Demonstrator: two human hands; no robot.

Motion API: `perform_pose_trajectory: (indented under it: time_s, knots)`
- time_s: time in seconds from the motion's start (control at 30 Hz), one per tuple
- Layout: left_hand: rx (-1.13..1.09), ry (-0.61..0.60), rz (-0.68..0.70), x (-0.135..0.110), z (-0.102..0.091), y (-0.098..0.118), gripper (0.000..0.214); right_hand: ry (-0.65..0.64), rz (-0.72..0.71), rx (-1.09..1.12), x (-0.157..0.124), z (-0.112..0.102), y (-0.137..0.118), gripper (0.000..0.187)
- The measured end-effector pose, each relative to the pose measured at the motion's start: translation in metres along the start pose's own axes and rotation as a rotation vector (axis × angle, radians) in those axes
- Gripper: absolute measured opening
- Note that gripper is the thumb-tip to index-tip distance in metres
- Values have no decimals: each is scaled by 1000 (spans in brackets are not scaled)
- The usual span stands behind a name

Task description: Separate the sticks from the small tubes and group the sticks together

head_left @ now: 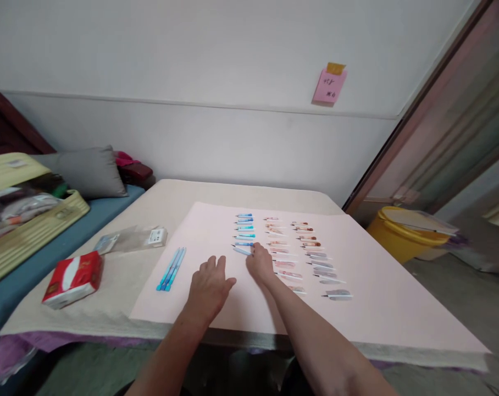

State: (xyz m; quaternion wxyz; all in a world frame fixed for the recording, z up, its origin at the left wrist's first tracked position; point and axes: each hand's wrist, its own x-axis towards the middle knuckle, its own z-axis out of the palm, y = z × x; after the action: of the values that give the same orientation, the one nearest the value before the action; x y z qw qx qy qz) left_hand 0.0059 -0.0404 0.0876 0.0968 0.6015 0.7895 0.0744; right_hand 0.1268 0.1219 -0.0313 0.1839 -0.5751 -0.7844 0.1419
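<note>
My right hand point(261, 263) reaches over the pale pink sheet with its fingers closed at the right end of a light blue pen point(242, 250). That pen lies slightly tilted at the bottom of a column of blue pens point(244, 228), tips pointing left. My left hand point(210, 283) is open, fingers spread, just above the sheet and holding nothing. To its left, three long blue pens point(172, 269) lie side by side. Right of my right hand are a column of pinkish pens point(286, 264) and one of brown and grey pens point(321, 264); my right hand and forearm partly cover the pinkish ones.
On the table's left are a red tissue pack point(74, 278) and a clear plastic wrapper point(136, 239). A yellow bucket point(402, 236) stands beyond the right edge. A bench with a grey cushion point(84, 170) is at the left, the white wall point(241, 143) behind.
</note>
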Motion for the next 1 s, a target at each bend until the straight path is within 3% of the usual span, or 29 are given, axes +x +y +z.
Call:
perform_pose_trajectory:
  time_s: [0.17,0.3,0.37,0.43,0.57,0.63,1.0]
  knots:
    - [22,17,-4,2,1,-6,42,-62,-112,-176,-5,-3,-2,23]
    - [-91,5,-38,12,14,-14,40,-132,-165,-237,-6,-2,-4,21]
    - [-307,-26,-92,20,27,-15,42,-151,-196,-242,-7,-1,-7,19]
    - [-678,-88,-193,27,42,-12,44,-171,-230,-255,-8,-1,-9,19]
    - [-1501,-253,-639,34,72,1,23,-212,-277,-297,-13,-2,-14,21]
    - [-1682,-249,-806,35,82,6,12,-234,-293,-321,-17,-3,-15,22]
    - [-1804,-197,-882,40,94,4,8,-286,-325,-386,-31,-6,-25,27]
